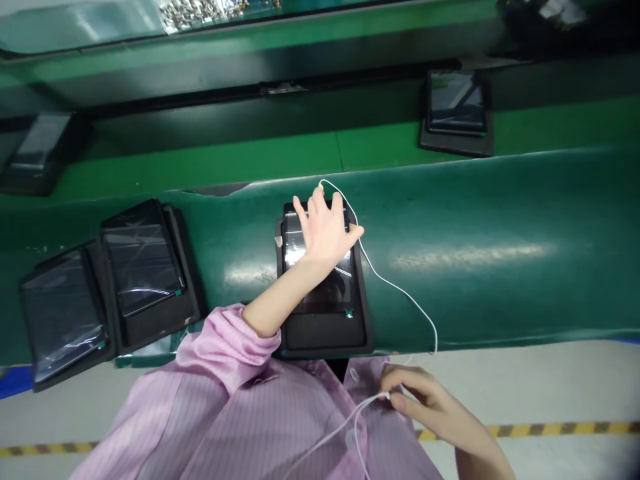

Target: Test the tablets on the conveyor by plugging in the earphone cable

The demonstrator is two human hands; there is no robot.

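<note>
Your tablet [336, 293] lies flat, screen up, in a black tray [325, 337] at six o'clock. Its thin white cable [395, 288] curves from twelve o'clock towards five.

A tray [325, 337] lies on the mat [475, 267]; two more trays [150, 320] lie left (side by side), another tray [457, 143] behind on the belt [250, 160].

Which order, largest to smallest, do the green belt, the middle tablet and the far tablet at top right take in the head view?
1. green belt
2. middle tablet
3. far tablet, though distance may shrink it; the two could be alike.
</note>
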